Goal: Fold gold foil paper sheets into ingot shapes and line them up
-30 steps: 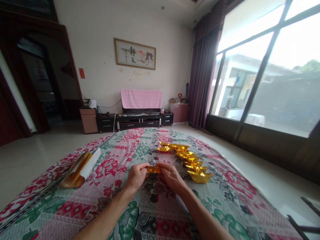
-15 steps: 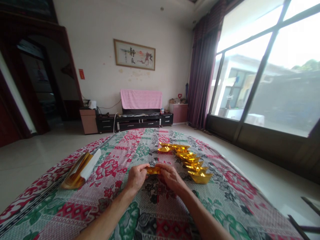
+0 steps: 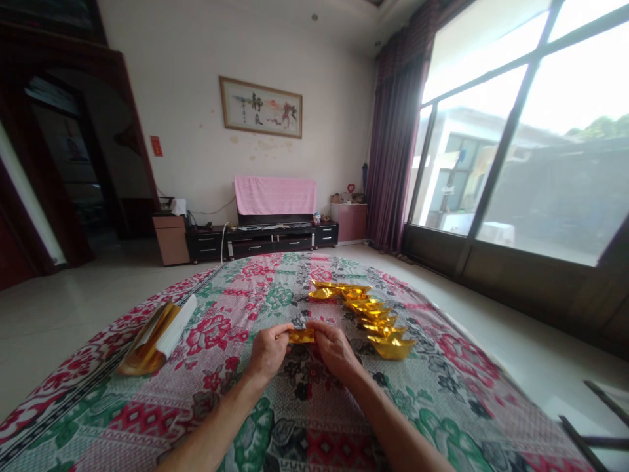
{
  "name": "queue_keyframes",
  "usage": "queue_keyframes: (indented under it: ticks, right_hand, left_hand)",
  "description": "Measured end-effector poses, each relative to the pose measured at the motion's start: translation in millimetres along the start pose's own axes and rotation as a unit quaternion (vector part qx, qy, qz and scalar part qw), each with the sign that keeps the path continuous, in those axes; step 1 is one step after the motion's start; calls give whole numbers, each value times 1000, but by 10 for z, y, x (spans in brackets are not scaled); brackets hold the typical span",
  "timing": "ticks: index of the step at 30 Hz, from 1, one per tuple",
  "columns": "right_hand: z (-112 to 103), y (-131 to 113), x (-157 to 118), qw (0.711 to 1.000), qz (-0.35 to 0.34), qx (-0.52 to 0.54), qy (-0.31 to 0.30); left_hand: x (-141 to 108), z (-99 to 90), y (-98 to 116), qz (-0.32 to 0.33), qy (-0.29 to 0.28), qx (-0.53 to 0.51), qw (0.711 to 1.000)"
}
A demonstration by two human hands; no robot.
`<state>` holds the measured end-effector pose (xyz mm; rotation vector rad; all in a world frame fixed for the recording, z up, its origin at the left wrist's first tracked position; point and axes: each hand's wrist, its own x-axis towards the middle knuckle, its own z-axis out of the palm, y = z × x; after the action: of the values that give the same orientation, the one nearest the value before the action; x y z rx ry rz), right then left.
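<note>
Between my two hands is a narrow folded strip of gold foil paper [image 3: 301, 336], held level just above the cloth. My left hand [image 3: 269, 349] pinches its left end, and my right hand [image 3: 334, 349] grips the right end. Fingers cover both ends of the strip. To the right of my right hand, several folded gold paper ingots [image 3: 392, 347] stand in a slanting row that runs away from me. On the left lies a stack of gold foil sheets [image 3: 156, 341] with white paper, partly curled.
A floral cloth [image 3: 211, 393] covers the round table under my hands. Beyond its far edge stand a low black cabinet [image 3: 275, 246] and a pink cloth [image 3: 275, 195] draped over a screen. Dark bars of some furniture [image 3: 597, 426] show at the lower right.
The view has shifted slightly. My right-hand fingers have changed their hold a little at the strip's right end; both hands stay on the foil paper.
</note>
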<state>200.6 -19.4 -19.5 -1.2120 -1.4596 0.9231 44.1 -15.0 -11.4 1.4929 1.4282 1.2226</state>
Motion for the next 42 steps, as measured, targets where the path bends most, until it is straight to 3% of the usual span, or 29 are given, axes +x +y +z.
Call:
queue_keyframes:
  ticks: [3, 11, 16, 21, 31, 42]
  right_hand:
    - [33, 28, 13, 999, 18, 21, 34]
    - [51, -41, -69, 999, -33, -18, 22]
    - [71, -29, -46, 998, -17, -29, 44]
    - [68, -6, -16, 999, 19, 21, 20]
    - [108, 34, -24, 996, 4, 85, 11]
    - [82, -37, -15, 998, -12, 15, 51]
  left_hand:
    - [-59, 13, 38, 2, -11, 24, 1000]
    - [-25, -15, -27, 13, 30, 21, 999]
    - [-61, -29, 13, 38, 29, 47, 998]
    - [-123, -46, 94, 72, 50, 89, 992]
    - [-107, -12, 64, 54, 58, 86, 993]
    - [-150, 6, 137, 63, 54, 83, 993]
